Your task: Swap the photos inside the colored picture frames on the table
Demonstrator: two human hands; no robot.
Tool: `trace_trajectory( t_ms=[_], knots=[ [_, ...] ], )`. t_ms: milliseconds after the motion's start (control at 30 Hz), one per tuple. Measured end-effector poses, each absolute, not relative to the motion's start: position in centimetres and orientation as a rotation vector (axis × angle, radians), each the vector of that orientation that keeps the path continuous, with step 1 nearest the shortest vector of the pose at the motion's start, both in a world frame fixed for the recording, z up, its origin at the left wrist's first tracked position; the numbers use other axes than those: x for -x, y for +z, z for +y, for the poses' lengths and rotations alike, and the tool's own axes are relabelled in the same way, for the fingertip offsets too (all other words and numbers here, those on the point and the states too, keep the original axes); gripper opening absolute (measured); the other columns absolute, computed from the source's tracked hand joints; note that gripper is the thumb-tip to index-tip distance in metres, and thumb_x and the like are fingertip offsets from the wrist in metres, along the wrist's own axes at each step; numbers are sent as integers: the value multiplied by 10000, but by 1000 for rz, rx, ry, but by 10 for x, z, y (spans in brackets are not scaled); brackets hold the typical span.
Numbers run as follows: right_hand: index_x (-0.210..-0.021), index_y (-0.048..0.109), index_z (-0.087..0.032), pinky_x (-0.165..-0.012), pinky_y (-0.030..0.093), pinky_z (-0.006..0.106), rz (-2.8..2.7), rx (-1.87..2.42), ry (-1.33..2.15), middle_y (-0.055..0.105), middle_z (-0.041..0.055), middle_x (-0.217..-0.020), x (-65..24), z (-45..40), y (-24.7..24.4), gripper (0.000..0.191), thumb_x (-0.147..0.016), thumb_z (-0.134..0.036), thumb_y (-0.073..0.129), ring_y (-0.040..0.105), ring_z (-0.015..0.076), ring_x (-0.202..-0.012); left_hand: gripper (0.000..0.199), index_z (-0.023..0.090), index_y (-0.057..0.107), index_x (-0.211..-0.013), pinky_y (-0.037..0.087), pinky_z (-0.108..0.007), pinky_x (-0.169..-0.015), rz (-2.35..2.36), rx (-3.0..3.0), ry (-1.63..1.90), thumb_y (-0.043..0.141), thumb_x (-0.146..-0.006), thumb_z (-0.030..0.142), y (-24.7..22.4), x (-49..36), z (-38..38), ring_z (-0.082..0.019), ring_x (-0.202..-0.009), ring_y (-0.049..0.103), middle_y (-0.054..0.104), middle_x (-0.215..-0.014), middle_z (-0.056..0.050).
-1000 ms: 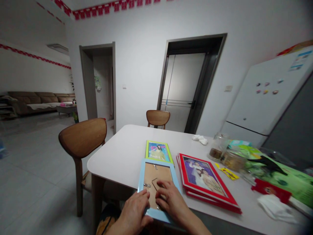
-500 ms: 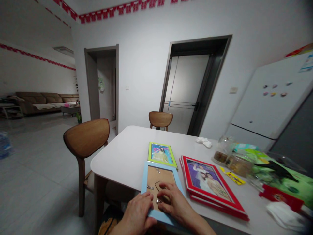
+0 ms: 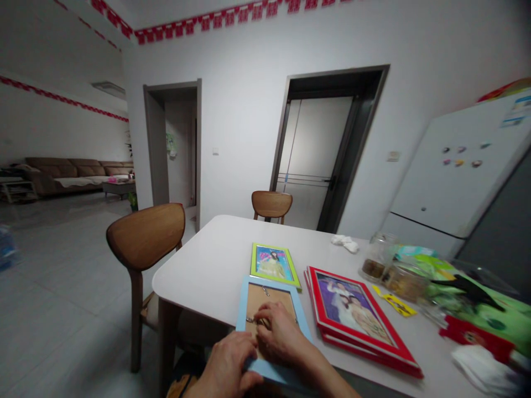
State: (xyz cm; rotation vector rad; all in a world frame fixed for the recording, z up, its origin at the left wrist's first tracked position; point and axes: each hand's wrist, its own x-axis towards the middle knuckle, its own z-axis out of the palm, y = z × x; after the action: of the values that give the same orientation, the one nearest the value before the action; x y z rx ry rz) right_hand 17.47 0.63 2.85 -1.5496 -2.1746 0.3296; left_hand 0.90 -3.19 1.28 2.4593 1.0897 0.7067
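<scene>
A light blue picture frame [image 3: 242, 304] lies face down at the table's near edge, its brown backing board [image 3: 277, 297] up. My left hand [image 3: 230, 359] grips the frame's lower left corner, thumb over the near rail. Bent over the backing, my right hand [image 3: 280, 334] has its fingertips at a small metal clip [image 3: 249, 319] on the left side; the fingers partly hide it. Another metal clip [image 3: 265, 290] shows at the far end of the board. Beyond it lies a lime green frame [image 3: 295, 271] with a photo facing up.
Red picture frames [image 3: 321, 304] are stacked to the right. Past them stand glass jars [image 3: 375, 260], a yellow packet [image 3: 399, 305], a red packet [image 3: 477, 338] and white tissue [image 3: 483, 365]. Wooden chairs [image 3: 147, 235] stand around the white table [image 3: 199, 265].
My right hand has moved left across the backing, from the near clip to the left-side clip. My left hand stays on the frame's corner.
</scene>
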Motion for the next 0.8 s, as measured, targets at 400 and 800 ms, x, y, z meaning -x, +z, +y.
trace_trajectory(
  t_ms=[400, 800],
  knots=[
    [-723, 625, -198, -708, 333, 248, -2073, 1734, 133, 588, 60, -817, -160, 20, 22, 172, -729, -276, 472, 501, 175, -824, 204, 200, 533, -817, 415, -300, -809, 1121, -2467, 623, 620, -633, 215, 17, -14, -34, -197, -888, 523, 585, -959, -18],
    [-1012, 554, -207, -834, 272, 351, -2023, 1875, 52, 540, 73, -1104, -183, 40, 14, 300, -763, -271, 401, 435, 227, -996, 388, 178, 539, -950, 316, -299, -951, 1198, -2427, 488, 680, -589, 179, 27, -20, -36, -201, -1095, 442, 501, -1197, -68]
  ],
)
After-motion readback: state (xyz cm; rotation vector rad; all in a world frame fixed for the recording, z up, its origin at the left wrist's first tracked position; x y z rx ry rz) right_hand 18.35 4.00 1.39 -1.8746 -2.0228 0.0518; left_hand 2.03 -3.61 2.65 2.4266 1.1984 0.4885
